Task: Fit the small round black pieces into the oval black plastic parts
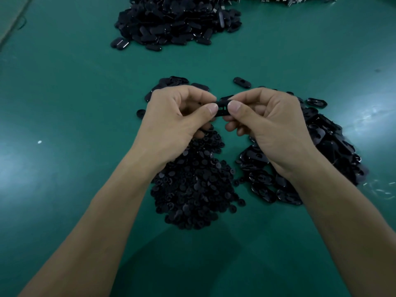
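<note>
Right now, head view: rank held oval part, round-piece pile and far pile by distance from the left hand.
1. Held oval part: pinched at the left hand fingertips, centre.
2. Round-piece pile: near side, just under that hand's wrist.
3. Far pile: top of the view, well beyond the hand.

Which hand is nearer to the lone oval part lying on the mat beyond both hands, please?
Right. The right hand is just on the near side of the lone oval part; the left hand is farther off to its left.
</note>
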Demonstrator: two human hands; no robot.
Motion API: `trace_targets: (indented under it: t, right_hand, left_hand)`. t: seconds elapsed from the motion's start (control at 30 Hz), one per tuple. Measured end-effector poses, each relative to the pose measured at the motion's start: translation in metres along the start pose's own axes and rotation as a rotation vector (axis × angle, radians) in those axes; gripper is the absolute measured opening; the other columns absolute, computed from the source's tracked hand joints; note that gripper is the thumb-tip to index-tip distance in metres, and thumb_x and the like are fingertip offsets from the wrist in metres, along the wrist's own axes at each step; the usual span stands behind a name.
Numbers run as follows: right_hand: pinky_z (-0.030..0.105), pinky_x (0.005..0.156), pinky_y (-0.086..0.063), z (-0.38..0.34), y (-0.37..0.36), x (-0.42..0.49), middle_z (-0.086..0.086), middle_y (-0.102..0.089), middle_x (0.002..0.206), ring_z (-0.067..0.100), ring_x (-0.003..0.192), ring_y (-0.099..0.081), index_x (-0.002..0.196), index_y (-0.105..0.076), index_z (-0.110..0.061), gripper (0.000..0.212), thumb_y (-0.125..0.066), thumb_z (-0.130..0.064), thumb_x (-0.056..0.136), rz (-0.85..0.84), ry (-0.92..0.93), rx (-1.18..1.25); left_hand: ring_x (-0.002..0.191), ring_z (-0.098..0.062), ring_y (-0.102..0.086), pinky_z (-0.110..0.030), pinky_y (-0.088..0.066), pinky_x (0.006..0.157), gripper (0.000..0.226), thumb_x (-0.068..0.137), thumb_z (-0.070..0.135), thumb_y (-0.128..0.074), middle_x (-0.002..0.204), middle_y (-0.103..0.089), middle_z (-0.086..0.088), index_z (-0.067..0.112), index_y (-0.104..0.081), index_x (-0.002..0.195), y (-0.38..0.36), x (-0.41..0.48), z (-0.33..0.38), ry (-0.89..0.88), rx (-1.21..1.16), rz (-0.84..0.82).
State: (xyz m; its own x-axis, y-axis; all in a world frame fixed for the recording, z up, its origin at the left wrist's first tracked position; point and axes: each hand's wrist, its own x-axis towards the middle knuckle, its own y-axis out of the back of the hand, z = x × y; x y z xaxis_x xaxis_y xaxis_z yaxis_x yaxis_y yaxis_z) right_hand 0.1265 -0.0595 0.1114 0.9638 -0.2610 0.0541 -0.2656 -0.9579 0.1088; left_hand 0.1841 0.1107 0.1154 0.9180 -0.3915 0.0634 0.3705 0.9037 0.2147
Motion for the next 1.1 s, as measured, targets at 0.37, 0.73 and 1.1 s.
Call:
trace_targets:
  t: [0.37,0.73,1.1]
  right_hand:
    - [0.012,0.074,-0.052,-0.016,-0.002,0.013,-0.014,-0.072,0.1,-0.003,0.089,-0.07,0.123,-0.07,-0.017,0.033,-0.062,0.001,0.096,-0.128,0.17,-0.247]
    - [0.006,0.068,-0.045,0.032,-0.004,0.004,-0.014,-0.062,0.09,-0.002,0.081,-0.059,0.117,-0.072,-0.021,0.026,-0.074,-0.03,0.093,-0.206,0.007,-0.771]
    - [0.024,0.077,-0.056,0.035,-0.007,0.003,-0.01,-0.066,0.089,0.004,0.082,-0.063,0.104,-0.074,-0.022,0.011,-0.073,-0.024,0.093,-0.227,0.004,-0.759]
  left_hand:
    - [0.065,-0.008,-0.063,-0.02,-0.053,0.055,0.01,0.094,0.02,-0.072,0.076,-0.074,0.0,0.03,-0.074,0.095,0.005,0.0,0.002,-0.042,0.033,-0.028]
    - [0.064,-0.012,-0.068,-0.025,-0.057,0.059,0.009,0.093,0.015,-0.073,0.076,-0.073,-0.008,0.015,-0.069,0.085,0.013,0.006,-0.003,0.055,-0.098,0.21]
    - [0.063,-0.015,-0.072,-0.024,-0.059,0.062,0.006,0.091,0.008,-0.074,0.067,-0.073,0.003,0.014,-0.073,0.09,0.01,0.006,-0.004,0.062,-0.102,0.224]
